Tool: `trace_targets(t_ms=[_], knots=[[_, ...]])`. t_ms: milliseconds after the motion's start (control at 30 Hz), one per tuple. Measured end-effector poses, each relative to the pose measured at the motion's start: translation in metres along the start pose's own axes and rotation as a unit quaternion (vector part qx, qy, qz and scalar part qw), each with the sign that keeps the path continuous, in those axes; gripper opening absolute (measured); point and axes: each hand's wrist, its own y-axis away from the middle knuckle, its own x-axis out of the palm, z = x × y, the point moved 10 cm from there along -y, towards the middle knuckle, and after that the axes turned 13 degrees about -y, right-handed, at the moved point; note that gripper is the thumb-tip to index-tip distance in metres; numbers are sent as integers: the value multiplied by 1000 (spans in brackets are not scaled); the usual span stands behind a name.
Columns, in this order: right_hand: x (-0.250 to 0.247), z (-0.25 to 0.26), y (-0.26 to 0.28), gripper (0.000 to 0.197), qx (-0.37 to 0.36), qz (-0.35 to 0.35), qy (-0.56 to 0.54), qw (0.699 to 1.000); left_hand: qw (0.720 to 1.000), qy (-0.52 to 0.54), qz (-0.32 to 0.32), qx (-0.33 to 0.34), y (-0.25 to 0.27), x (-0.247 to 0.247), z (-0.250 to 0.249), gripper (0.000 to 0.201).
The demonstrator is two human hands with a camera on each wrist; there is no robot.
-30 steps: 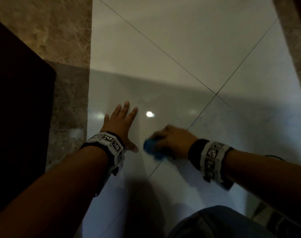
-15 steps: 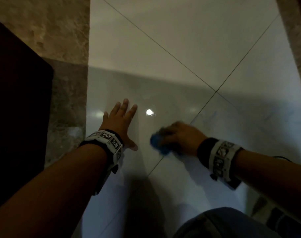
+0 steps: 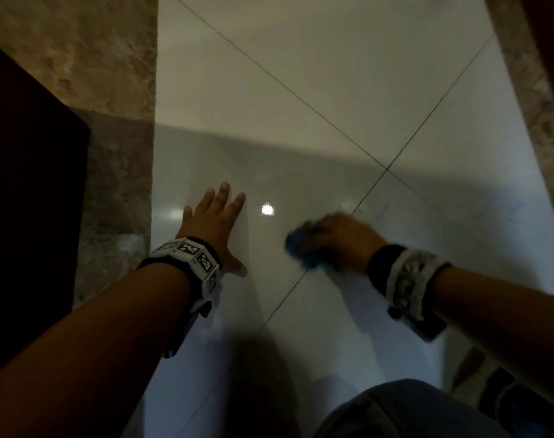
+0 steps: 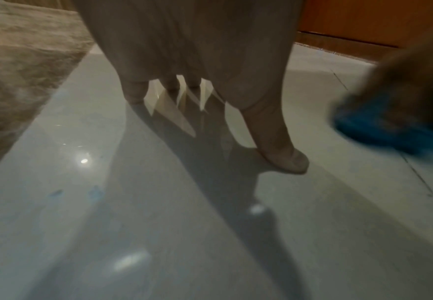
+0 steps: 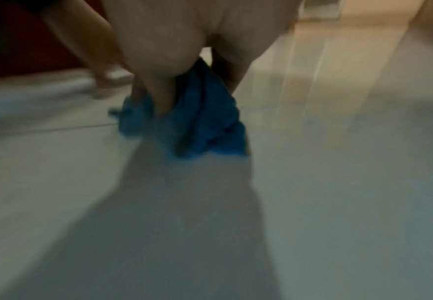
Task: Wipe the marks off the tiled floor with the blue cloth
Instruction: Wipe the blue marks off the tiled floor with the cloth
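1 blue cloth (image 3: 301, 251), R hand (image 3: 342, 241)

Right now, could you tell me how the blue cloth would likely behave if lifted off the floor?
Probably floppy: the blue cloth bunches in folds under the right hand. Likely light, since it crumples small. On the glossy tiled floor it should slide easily.

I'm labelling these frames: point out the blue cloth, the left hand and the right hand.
blue cloth (image 5: 205, 113): right wrist view, middle of the bunched fabric.
left hand (image 3: 214, 222): head view, back of the hand.
right hand (image 3: 342, 240): head view, back of the hand.
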Motion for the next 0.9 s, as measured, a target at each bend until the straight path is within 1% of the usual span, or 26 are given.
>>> trace_targets(t_ms=[33, 67, 100, 133, 167, 233, 300, 333, 367, 400, 433, 467, 500, 533, 567, 600, 633, 700, 733, 767, 800, 833, 867, 900], knots=[[-26, -20, -11, 27, 56, -64, -10, 996, 1000, -1, -2, -1, 0, 0, 0, 141], [-50, -39, -15, 25, 103, -138, -22, 985, 1000, -1, -3, -2, -1, 0, 0, 141], [-61, -51, -13, 24, 141, -189, -37, 971, 1000, -1, -3, -3, -1, 1, 1, 141], [-60, -55, -10, 24, 167, -207, -41, 963, 1000, -2, -3, -4, -1, 2, 1, 142], [-49, -50, -6, 26, 179, -193, -38, 964, 1000, -5, -3, -6, -2, 2, 2, 142], [-13, -26, 5, 29, 160, -111, -33, 980, 1000, -11, 1, -7, -2, 2, 2, 143], [13, 0, 20, 34, 90, -43, -23, 995, 1000, -13, 10, -7, -1, 1, 1, 142], [13, 7, 22, 36, 43, -27, -13, 999, 1000, -14, 12, -7, 0, 0, 0, 142], [6, 7, 20, 35, 10, -25, -13, 1000, 1000, -14, 11, -7, 0, -1, 0, 142], [-5, -3, 13, 31, 18, -30, -34, 999, 1000, -15, 8, -7, 0, -1, 1, 142], [-21, -20, 4, 27, 53, -69, -60, 994, 1000, -14, 6, -7, 0, -1, 1, 142], [-41, -40, -2, 27, 104, -136, -64, 983, 1000, -12, 4, -7, -1, -1, 0, 142], [-52, -58, -4, 27, 160, -193, -62, 966, 1000, -10, 3, -8, -1, 0, 0, 143], [-52, -66, -5, 28, 196, -222, -48, 954, 1000, -9, 3, -9, -1, 0, 1, 143], [-48, -59, -6, 27, 193, -229, -46, 953, 1000, -8, 4, -10, 0, 0, 1, 143], [-38, -40, -7, 25, 157, -219, -43, 962, 1000, -8, 6, -10, 0, 0, 1, 142], [-24, -17, -6, 25, 108, -191, -43, 975, 1000, -7, 7, -10, 1, 0, 1, 142], [14, 17, 5, 30, 43, -73, -36, 996, 1000, -3, 13, -10, 1, 1, 0, 142], [25, 25, 8, 36, 18, -16, -17, 1000, 1000, -1, 13, -10, 1, 1, 0, 142], [28, 22, 6, 41, -1, 24, -7, 1000, 1000, 1, 11, -11, 1, 0, 0, 142], [21, 11, -3, 40, 21, 40, -14, 999, 1000, 4, 8, -10, 1, -1, 0, 141], [6, -4, -16, 38, 45, 15, -7, 999, 1000, 6, 7, -8, 0, -1, 0, 141], [-14, -26, -31, 36, 79, -41, 1, 996, 1000, 6, 6, -6, 0, -1, 0, 141], [-35, -45, -42, 34, 123, -102, -17, 987, 1000, 5, 6, -6, 1, 0, 0, 141]])
